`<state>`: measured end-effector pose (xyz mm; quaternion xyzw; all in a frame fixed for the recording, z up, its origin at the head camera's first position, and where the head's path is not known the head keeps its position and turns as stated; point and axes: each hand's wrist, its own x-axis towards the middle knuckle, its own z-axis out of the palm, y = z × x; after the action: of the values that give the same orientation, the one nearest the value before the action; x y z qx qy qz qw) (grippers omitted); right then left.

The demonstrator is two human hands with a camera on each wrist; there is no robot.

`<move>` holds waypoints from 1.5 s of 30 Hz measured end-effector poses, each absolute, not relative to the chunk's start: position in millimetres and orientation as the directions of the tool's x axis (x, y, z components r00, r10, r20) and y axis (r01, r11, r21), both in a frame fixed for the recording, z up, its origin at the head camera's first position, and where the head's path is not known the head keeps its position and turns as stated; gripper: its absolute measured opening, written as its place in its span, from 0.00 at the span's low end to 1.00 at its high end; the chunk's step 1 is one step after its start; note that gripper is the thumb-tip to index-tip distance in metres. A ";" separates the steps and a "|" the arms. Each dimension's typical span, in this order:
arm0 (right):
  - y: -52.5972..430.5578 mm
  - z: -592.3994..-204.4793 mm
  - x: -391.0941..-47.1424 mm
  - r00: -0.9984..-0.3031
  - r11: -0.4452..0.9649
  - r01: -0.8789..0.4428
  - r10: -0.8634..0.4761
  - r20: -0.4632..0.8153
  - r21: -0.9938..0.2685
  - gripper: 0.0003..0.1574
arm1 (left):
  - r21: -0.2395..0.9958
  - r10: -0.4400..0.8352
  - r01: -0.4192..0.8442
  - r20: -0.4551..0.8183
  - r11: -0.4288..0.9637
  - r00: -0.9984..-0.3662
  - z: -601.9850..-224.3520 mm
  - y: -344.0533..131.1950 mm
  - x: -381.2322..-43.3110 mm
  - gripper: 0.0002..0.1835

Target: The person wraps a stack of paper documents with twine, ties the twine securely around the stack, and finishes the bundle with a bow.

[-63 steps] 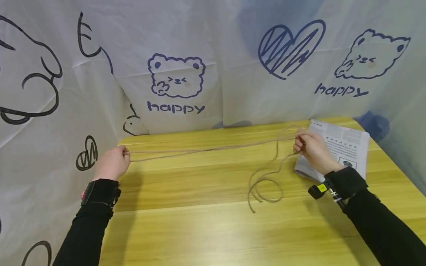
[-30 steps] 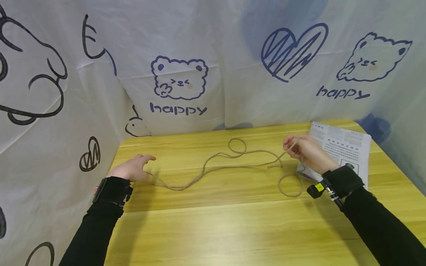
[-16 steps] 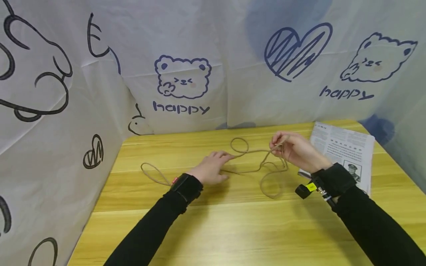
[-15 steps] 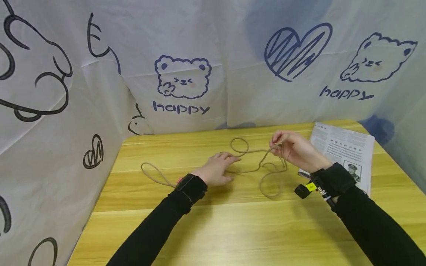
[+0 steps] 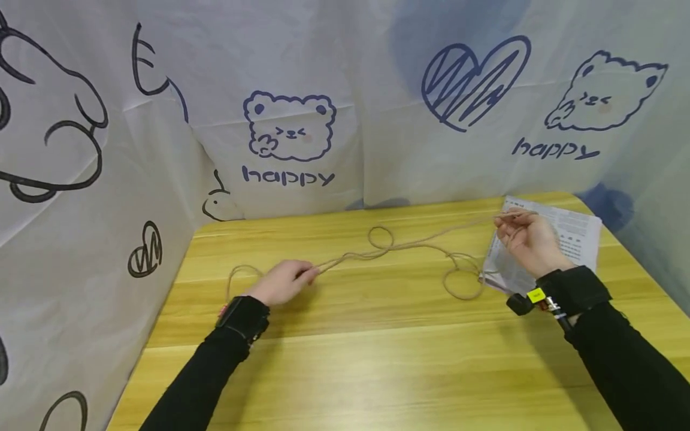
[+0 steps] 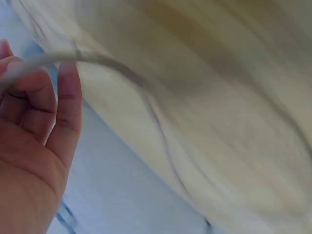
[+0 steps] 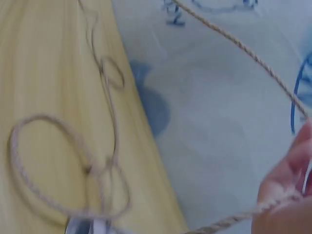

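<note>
Moved farther apart, left hand point(image 5: 281, 282) and right hand point(image 5: 533, 242) grip rope point(image 5: 389, 248), part hidden behind the left.

Rope point(image 5: 390, 248) lies mostly left of newspaper point(image 5: 579, 236), perhaps touching.

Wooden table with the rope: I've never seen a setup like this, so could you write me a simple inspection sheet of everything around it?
Surface: yellow wood-grain table.
Job's things: thin brown rope, loosely looped, partly lying on the table.
Clutter: folded newspaper at the table's far right.
Hands: left hand holds the rope; right hand pinches another part, overlapping the newspaper in the head view.
Cables: silver plug-like piece by the right wristband; any lead is too small to make out.
Surroundings: pale cloth backdrop with drawn bears, a heart and "happy".
</note>
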<state>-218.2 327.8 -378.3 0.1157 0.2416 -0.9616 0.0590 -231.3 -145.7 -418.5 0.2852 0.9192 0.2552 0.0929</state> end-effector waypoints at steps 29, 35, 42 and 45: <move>176.3 -424.9 -219.5 -0.850 0.518 -0.344 -0.526 0.026 -0.784 0.47 | 0.725 0.657 0.513 0.111 0.460 -0.746 -333.8 -87.2 -221.0 0.20; 166.2 -438.9 -223.1 -0.739 0.310 -0.253 -0.673 -0.024 -0.917 0.32 | 0.761 0.706 0.521 0.120 0.386 -0.698 -334.0 -81.0 -221.7 0.18; 199.4 -432.2 -225.4 -0.860 0.015 -0.090 -0.506 0.070 -0.996 0.16 | 0.702 0.594 0.469 0.082 0.535 -0.800 -351.2 -130.7 -234.2 0.15; 229.4 -423.3 -229.2 -0.937 -0.125 -0.051 -0.338 0.091 -0.991 0.15 | 0.667 0.527 0.416 0.040 0.619 -0.849 -364.1 -168.1 -238.7 0.14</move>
<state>-229.2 229.4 -423.3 -0.1489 0.6541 -0.7351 0.0977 -238.7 -168.1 -364.1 0.2631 0.8961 0.3484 0.0800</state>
